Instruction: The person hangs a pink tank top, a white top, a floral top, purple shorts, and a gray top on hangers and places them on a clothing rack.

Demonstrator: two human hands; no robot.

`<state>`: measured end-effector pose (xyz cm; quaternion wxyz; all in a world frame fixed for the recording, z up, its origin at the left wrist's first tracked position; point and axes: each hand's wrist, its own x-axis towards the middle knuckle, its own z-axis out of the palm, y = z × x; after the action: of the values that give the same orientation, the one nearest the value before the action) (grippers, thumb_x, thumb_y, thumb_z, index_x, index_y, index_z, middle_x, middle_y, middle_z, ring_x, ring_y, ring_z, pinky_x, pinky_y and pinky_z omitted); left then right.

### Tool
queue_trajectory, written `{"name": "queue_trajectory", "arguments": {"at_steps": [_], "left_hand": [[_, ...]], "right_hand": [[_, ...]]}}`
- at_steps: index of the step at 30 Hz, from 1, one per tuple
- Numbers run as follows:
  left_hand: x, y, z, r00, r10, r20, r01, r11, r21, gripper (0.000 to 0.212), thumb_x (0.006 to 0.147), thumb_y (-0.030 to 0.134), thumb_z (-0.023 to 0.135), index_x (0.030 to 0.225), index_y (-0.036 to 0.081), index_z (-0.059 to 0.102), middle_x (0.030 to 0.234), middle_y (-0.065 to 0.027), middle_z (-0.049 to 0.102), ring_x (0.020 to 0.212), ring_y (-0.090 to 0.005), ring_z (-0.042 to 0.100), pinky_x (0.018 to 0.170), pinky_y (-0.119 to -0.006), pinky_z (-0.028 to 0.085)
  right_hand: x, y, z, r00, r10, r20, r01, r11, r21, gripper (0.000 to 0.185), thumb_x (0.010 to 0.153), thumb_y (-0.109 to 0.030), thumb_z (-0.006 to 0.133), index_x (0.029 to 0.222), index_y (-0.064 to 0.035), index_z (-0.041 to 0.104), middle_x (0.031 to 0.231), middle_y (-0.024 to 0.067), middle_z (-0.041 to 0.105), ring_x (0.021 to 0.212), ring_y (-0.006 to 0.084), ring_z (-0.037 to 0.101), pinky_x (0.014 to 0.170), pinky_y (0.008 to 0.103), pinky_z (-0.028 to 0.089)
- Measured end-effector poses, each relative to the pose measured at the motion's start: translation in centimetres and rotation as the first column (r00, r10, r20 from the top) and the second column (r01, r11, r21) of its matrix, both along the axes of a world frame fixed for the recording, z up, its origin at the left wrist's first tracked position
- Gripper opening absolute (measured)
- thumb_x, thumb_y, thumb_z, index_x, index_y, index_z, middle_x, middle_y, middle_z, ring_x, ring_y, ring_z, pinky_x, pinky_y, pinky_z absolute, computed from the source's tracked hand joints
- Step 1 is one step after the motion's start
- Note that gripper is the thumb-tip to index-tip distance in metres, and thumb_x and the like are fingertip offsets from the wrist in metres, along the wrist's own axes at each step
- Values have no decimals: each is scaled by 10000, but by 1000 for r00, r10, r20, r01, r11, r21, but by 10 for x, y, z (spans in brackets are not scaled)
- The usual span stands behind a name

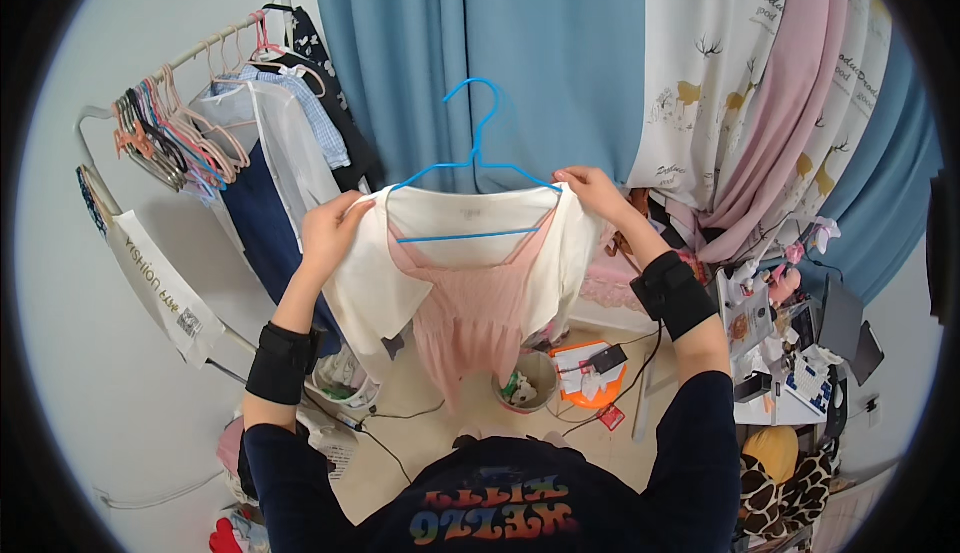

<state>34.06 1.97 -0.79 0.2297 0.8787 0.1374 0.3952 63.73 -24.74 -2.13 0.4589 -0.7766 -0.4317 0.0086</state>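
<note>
A blue hanger (475, 155) carries a white cropped cardigan (375, 283) over a pink strappy garment (472, 313), in the middle of the view. My left hand (334, 226) pinches the cardigan's left shoulder between thumb and fingers. At the other shoulder, my right hand (592, 191) grips the white fabric close to the end of the hanger's arm. The hook points up and is attached to nothing. Between the cardigan's open fronts the hanger's lower bar shows. The pink garment hangs down in front of me above the floor.
On the left stands a clothes rail (202, 46) with several hangers (169, 132) and hung clothes. Blue curtains (555, 65) cover the far side. A waste bin (525, 380) and an orange stool (600, 395) stand below, near loose cables. A cluttered white desk (780, 410) is at right.
</note>
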Motion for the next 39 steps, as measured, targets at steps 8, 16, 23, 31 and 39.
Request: {"name": "queue_trajectory", "arguments": {"at_steps": [8,16,23,31,39], "left_hand": [[-1,8,7,998,55,-23,-57,995,-80,219,795,287,574,849,84,635,672,-90,596,585,-193,561,556,-268,415],[10,16,-4,998,24,58,-23,1000,-20,215,785,298,586,839,97,638,642,-86,584,547,-202,553,519,-274,405],[16,13,-6,997,-13,77,16,999,-33,217,784,303,585,844,102,643,646,-87,590,548,-215,554,517,-281,405],[13,19,-2,997,43,61,-41,999,-32,234,779,313,589,849,97,646,654,-90,594,561,-223,563,527,-279,413],[5,26,4,1000,-14,13,15,998,-56,245,786,291,584,862,63,631,708,-91,607,613,-212,571,559,-273,419]], "right_hand": [[-27,-16,-22,999,-9,34,1,971,238,253,810,-188,581,976,1,598,913,91,625,839,146,552,765,244,410],[-42,-11,3,994,60,91,-68,994,82,271,819,-153,533,1041,0,565,987,145,600,883,214,569,784,284,424],[-68,-1,22,823,55,565,-32,998,-51,365,795,-146,490,1144,-41,481,1051,154,546,985,314,505,845,332,401],[-41,7,21,973,113,202,-118,993,10,361,862,-290,477,1136,-57,509,1106,141,539,1027,267,504,884,317,374],[-31,12,16,984,99,148,-98,995,-11,254,849,-233,512,930,2,562,706,71,556,646,148,487,625,262,403]]}}
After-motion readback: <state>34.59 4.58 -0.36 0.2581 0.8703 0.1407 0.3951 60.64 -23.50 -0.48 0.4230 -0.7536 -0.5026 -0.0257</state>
